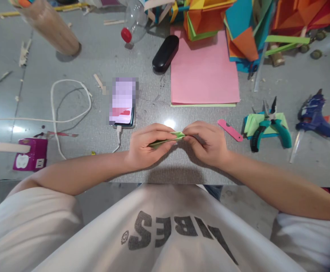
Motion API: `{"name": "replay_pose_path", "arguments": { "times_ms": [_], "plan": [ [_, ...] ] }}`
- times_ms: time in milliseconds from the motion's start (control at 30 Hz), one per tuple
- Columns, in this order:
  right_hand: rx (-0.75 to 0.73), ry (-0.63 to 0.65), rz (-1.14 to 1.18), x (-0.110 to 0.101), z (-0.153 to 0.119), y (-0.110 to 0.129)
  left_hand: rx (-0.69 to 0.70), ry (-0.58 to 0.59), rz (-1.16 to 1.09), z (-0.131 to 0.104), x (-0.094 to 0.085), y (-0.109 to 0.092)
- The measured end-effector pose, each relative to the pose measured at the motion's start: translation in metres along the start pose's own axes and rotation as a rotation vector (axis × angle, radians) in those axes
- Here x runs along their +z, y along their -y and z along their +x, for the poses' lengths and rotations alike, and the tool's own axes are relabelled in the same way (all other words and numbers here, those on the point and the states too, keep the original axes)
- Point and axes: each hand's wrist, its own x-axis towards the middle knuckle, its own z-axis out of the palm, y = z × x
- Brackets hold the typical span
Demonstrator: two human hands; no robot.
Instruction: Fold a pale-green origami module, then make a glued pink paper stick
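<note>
A small folded piece of green paper (178,134) is held between my two hands above the table's near edge. My left hand (150,145) is closed round its longer part, with the thumb below and the fingers over it. With thumb and fingertips, my right hand (206,141) pinches the paper's right end. The fingers hide much of the paper, so its full shape cannot be made out. Right of my right hand lies a pink folding cutter (230,130). A phone (123,100) with a lit screen lies beyond my left hand.
Teal-handled pliers (271,126) rest on green and blue paper pieces (252,124). Further right is a blue glue gun (318,113). Pink sheets (204,75), a black case (166,53) and a plastic bottle (136,22) lie beyond. A white cable (71,81) loops near a purple power socket (31,154).
</note>
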Motion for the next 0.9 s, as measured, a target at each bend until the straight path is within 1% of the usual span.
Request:
{"name": "replay_pose_path", "arguments": {
  "times_ms": [133, 200, 267, 367, 433, 533, 633, 700, 800, 900],
  "plan": [
    [-0.032, -0.052, -0.001, 0.002, 0.0, 0.002, -0.009, 0.045, -0.009, -0.002, 0.001, -0.003],
    [-0.002, -0.084, -0.003, 0.0, 0.0, 0.004, -0.058, 0.036, -0.007, -0.006, 0.0, -0.004],
    [0.069, -0.125, -0.02, -0.003, 0.0, 0.004, -0.121, 0.003, 0.027, -0.009, -0.002, -0.005],
    [0.204, -0.172, -0.023, -0.008, 0.0, 0.003, -0.246, -0.042, 0.09, -0.012, -0.005, -0.003],
    [0.269, -0.165, 0.013, -0.01, 0.0, 0.002, -0.373, -0.03, 0.079, -0.011, -0.006, -0.002],
    [0.31, -0.13, 0.093, -0.011, 0.002, 0.001, -0.532, 0.01, -0.011, -0.007, -0.005, -0.001],
    [0.322, -0.09, 0.165, -0.01, 0.004, 0.002, -0.62, 0.045, -0.086, -0.003, -0.004, -0.002],
    [0.368, -0.078, 0.183, -0.009, 0.006, 0.002, -0.639, 0.08, -0.113, 0.0, -0.004, -0.003],
    [0.442, -0.083, 0.166, -0.011, 0.007, 0.002, -0.611, 0.141, -0.136, 0.003, -0.005, -0.003],
    [0.419, -0.084, 0.161, -0.014, 0.008, 0.002, -0.586, 0.19, -0.113, 0.005, -0.006, -0.002]
  ]
}}
